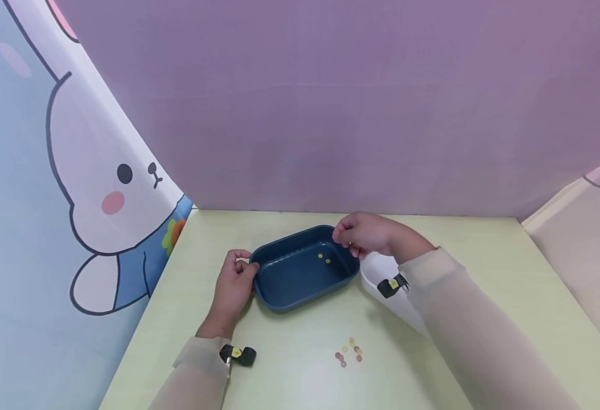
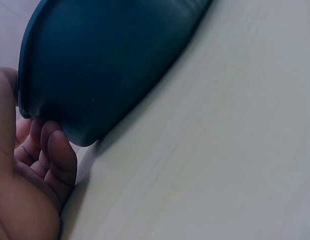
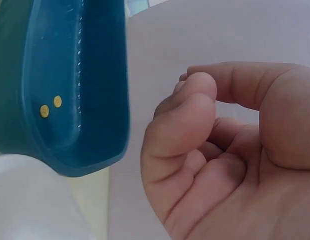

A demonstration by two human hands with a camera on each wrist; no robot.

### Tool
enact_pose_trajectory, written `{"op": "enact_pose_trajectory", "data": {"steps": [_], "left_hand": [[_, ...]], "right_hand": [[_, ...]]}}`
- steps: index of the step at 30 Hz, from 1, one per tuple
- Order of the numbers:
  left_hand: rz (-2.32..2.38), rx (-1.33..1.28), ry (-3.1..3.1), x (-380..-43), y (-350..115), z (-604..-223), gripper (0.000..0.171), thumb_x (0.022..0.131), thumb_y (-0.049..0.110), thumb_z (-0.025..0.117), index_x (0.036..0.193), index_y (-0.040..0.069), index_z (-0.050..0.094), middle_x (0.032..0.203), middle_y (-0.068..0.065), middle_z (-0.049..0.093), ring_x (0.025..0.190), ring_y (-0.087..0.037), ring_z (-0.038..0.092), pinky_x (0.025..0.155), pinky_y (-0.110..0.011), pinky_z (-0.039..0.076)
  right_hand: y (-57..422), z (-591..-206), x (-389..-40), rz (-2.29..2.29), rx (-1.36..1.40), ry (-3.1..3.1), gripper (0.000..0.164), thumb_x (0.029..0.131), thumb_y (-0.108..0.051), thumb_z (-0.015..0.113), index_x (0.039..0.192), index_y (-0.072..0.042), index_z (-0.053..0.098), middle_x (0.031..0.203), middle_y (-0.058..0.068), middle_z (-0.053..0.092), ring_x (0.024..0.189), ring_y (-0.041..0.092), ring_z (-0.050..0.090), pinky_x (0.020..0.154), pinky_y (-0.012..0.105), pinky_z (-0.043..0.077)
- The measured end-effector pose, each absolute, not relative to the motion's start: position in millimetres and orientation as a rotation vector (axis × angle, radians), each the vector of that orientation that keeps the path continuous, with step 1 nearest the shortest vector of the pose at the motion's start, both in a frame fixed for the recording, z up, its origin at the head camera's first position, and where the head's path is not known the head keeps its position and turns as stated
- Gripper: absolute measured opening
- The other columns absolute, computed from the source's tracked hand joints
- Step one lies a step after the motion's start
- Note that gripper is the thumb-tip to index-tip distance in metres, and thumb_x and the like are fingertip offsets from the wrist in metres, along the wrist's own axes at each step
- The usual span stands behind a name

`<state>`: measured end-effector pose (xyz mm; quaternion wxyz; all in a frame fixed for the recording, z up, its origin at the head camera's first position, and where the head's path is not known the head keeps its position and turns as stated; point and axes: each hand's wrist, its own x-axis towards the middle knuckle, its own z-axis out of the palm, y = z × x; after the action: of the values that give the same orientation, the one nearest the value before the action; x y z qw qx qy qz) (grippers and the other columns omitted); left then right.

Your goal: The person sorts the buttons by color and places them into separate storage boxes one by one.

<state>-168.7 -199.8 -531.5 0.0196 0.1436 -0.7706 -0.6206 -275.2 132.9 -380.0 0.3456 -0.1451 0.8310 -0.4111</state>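
Pale-yellow tabletop (image 1: 279, 364): on it, dk-blue rounded-rect. tray (image 1: 290, 279), white rounded container (image 1: 377, 267), sm. round red & yellow discs (image 1: 357, 349).

Both arms (image 1: 479, 319) extend from near side. Left hand (image 1: 234, 285): left, curled in grip. Right hand (image 1: 369, 233): right, farther, fingers curled, thumb tip near forefinger.

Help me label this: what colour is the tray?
Dark blue; the tray shows best in the head view.

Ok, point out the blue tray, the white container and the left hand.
Blue tray (image 1: 292, 274), head view: bare inner floor.
White container (image 1: 402, 306), head view: outer wall.
Left hand (image 1: 234, 288), head view: back of hand.
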Motion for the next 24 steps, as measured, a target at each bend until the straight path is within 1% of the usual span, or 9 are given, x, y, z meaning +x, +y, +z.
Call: {"op": "enact_pose_trajectory", "data": {"steps": [5, 12, 18, 24], "left_hand": [[-1.920, 0.445, -2.391, -169, -200, -531, 0.027, 0.112, 0.028, 0.062, 0.137, 0.023, 0.052, 0.089, -0.005, 0.055, 0.074, -0.029, 0.059, 0.065, -0.034, 0.055], [-1.926, 0.451, -2.393, -168, -200, -530, 0.027, 0.112, 0.029, 0.062, 0.137, 0.024, 0.053, 0.090, -0.005, 0.056, 0.075, -0.029, 0.059, 0.066, -0.033, 0.055], [-1.926, 0.450, -2.394, -167, -200, -528, 0.027, 0.112, 0.030, 0.062, 0.137, 0.024, 0.052, 0.091, -0.006, 0.056, 0.075, -0.029, 0.059, 0.066, -0.033, 0.055], [-1.927, 0.472, -2.398, -167, -200, -528, 0.028, 0.112, 0.030, 0.062, 0.138, 0.024, 0.052, 0.092, -0.006, 0.056, 0.076, -0.030, 0.060, 0.067, -0.033, 0.055]], "right_hand": [[136, -371, -260, -1.042, -0.437, 2.224, 0.016, 0.112, -0.014, 0.059, 0.115, -0.006, 0.073, 0.096, 0.009, 0.061, 0.071, 0.020, 0.060, 0.069, 0.032, 0.056], [138, -366, -229, -1.009, -0.539, 2.284, 0.011, 0.109, -0.015, 0.067, 0.104, -0.010, 0.076, 0.086, 0.004, 0.065, 0.063, 0.019, 0.059, 0.069, 0.035, 0.058], [137, -362, -204, -0.939, -0.588, 2.317, 0.009, 0.109, -0.017, 0.071, 0.102, -0.016, 0.076, 0.084, 0.003, 0.067, 0.061, 0.019, 0.060, 0.070, 0.038, 0.057], [137, -361, -187, -0.916, -0.638, 2.330, 0.007, 0.107, -0.016, 0.074, 0.101, -0.017, 0.075, 0.085, 0.003, 0.068, 0.064, 0.018, 0.061, 0.066, 0.036, 0.057]]}}
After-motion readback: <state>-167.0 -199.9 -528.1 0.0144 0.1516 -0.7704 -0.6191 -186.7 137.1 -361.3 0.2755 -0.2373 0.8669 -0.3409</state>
